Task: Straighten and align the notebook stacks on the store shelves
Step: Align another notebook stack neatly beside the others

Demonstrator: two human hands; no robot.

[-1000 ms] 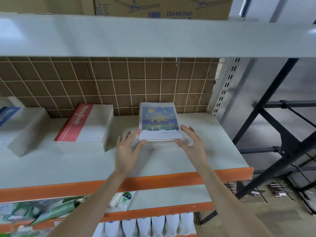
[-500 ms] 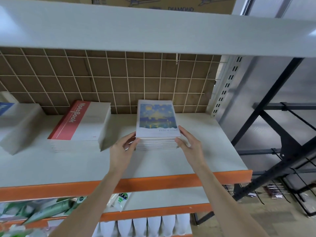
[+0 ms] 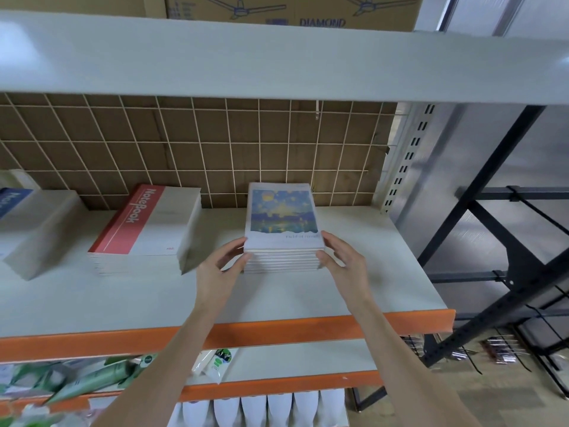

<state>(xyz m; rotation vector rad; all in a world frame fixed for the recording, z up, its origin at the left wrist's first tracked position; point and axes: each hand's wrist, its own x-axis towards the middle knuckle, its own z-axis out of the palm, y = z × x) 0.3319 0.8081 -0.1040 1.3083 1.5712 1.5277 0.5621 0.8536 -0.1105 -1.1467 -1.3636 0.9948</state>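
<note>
Shelf unit, notebook tier, one wide head view. Item in hand: stack of notebooks with blue-and-yellow painted cover (image 3: 282, 224), standing on the white shelf board (image 3: 369, 266) right of centre, its far end close to the wire grid backing (image 3: 197, 149). Left hand (image 3: 220, 268) at the stack's 8 o'clock corner, fingers curled against the side edges; right hand (image 3: 343, 260) at the 4 o'clock corner, fingers likewise bent round the edge, thumb at the top cover. Both hold the stack by its near corners, bracketing it. Condition: the visible near edges look flush and the stack sits roughly square to the shelf front, so this one appears nearly finished. At its 9 o'clock, well apart: red-banded "NoteBook" stack (image 3: 147, 223), lower books fanned out slightly at the near-left corner and the pile angled to the shelf front; judged still to do. Further toward 9 o'clock: blue-covered stack (image 3: 27, 220), partly cut off, skewed, also outstanding. Estimate: one stack of three close to aligned; two remain. Lower tiers hold green packets (image 3: 77, 380) and white bottles (image 3: 277, 408).
</note>
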